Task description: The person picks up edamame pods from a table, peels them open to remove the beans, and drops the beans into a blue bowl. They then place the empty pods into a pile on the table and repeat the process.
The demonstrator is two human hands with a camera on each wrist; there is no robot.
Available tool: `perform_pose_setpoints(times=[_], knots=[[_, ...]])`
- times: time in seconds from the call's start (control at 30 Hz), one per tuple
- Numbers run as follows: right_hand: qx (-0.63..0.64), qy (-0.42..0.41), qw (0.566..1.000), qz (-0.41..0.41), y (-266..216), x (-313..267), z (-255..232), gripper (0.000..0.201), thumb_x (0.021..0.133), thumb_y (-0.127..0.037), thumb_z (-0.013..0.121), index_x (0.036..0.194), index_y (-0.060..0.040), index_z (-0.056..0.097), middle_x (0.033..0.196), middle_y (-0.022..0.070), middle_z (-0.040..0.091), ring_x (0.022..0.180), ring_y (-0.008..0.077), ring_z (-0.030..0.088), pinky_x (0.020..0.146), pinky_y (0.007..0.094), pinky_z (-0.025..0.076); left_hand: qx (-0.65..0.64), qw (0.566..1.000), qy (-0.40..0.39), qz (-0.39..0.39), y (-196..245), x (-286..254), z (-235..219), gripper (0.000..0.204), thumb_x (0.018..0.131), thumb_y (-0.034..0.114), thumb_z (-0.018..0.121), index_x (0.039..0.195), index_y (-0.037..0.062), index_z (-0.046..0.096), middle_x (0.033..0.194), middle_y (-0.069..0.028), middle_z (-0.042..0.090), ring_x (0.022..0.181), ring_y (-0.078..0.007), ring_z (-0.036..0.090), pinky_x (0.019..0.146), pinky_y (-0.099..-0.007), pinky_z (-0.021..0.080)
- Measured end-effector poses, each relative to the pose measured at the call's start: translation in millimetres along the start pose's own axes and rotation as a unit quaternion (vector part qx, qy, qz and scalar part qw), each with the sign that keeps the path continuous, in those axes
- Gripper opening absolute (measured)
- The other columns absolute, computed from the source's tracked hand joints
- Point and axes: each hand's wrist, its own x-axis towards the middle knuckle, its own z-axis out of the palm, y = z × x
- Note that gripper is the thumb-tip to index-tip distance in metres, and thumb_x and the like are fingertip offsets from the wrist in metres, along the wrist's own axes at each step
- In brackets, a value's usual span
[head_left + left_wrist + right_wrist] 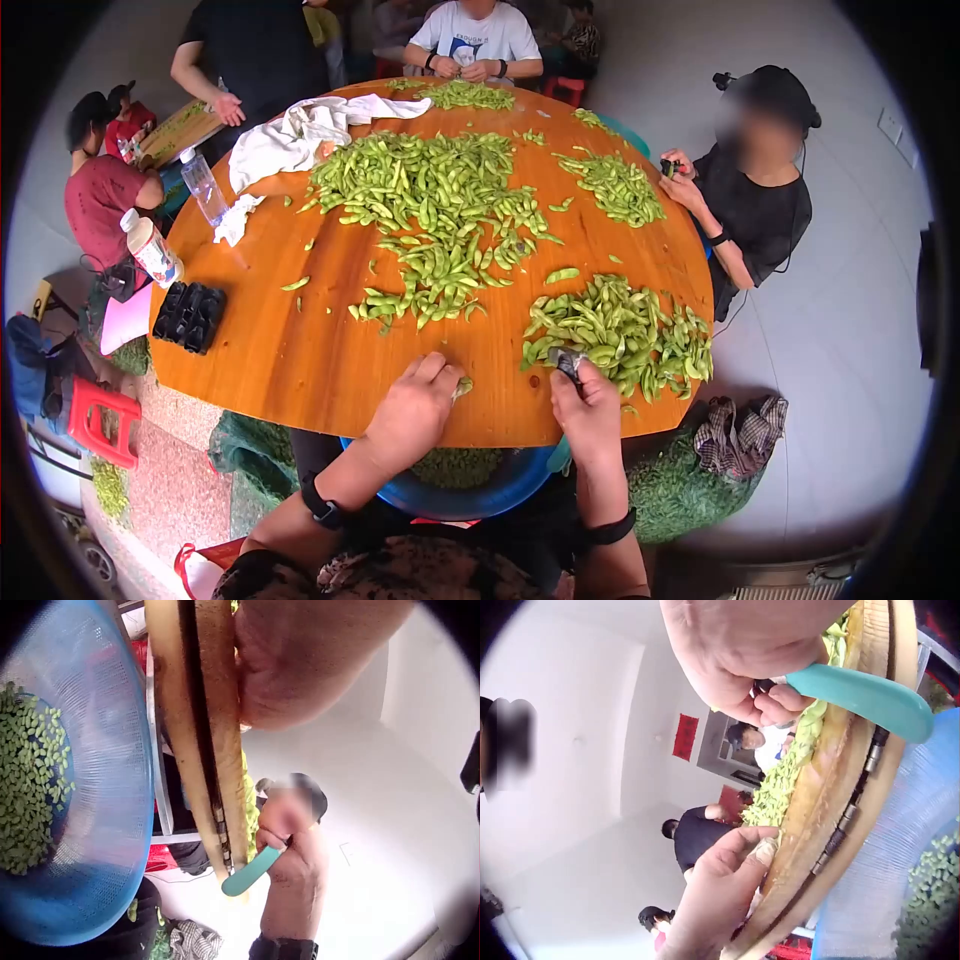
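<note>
My left hand (410,410) is low over the near table edge, thumb and fingers drawn together at a small pale green edamame pod (463,387). Something whitish covers the thumb tip (766,851) in the right wrist view. My right hand (590,410) grips a tool with a curved teal handle (862,694) beside the near pile of edamame pods (625,335). A dark grey piece (566,362) shows at its fingertips. Below the edge, a blue basin (470,505) holds shelled green beans (30,780).
A big pod heap (430,200) covers the middle of the round wooden table (280,350). At left stand a black tray (188,317), a bottle (150,245) and a white cloth (290,140). A person in black (765,190) sits at right; others are around the far side.
</note>
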Motion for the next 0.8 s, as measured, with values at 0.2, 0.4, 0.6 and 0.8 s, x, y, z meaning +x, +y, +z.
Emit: perform_pose_setpoints(times=[0.2,0.4,0.6,0.8], knots=[[-0.282,-0.06,0.935,-0.205,-3.4,-12.4,36.2,0.022,0.08,-0.015,0.071,0.096,-0.0028,0.061,0.071,0.0124,0.061,0.059,0.0262,0.06,0.055,0.0361,0.048,-0.064,0.997,0.027,-0.035,-7.5,-0.9,2.0,0.021,0.08,-0.005,0.056,0.099,0.0024,0.06,0.087,-0.015,0.057,0.08,-0.034,0.059,0.075,-0.038,0.049],[-0.432,-0.14,0.856,-0.248,-20.8,-8.8,69.2,0.023,0.083,-0.014,0.061,0.102,-0.0036,0.055,0.077,0.017,0.064,0.067,0.0359,0.064,0.058,0.0438,0.051,-0.23,0.948,0.022,-0.22,-10.6,-5.1,-17.9,0.019,0.089,-0.003,0.051,0.104,0.0022,0.061,0.089,-0.0089,0.06,0.08,-0.0191,0.057,0.073,-0.0297,0.047],[-0.51,-0.006,0.835,-0.205,-2.0,25.9,15.4,0.013,0.084,-0.013,0.058,0.094,-0.0046,0.056,0.078,0.0184,0.063,0.069,0.0385,0.063,0.061,0.0469,0.051,-0.337,0.892,-0.218,-0.206,24.2,-33.8,-48.5,0.02,0.09,-0.001,0.054,0.107,0.0044,0.061,0.089,-0.0024,0.059,0.085,-0.0104,0.055,0.074,-0.025,0.045],[-0.51,0.029,0.828,-0.231,-3.5,21.3,-13.9,0.021,0.086,-0.009,0.055,0.105,-0.0003,0.056,0.081,0.0212,0.064,0.07,0.039,0.064,0.061,0.0467,0.052,-0.176,0.976,-0.027,-0.127,7.4,-14.5,-58.1,0.013,0.08,0.004,0.068,0.092,0.0044,0.065,0.076,-0.0092,0.06,0.062,-0.0249,0.061,0.057,-0.0324,0.048]])
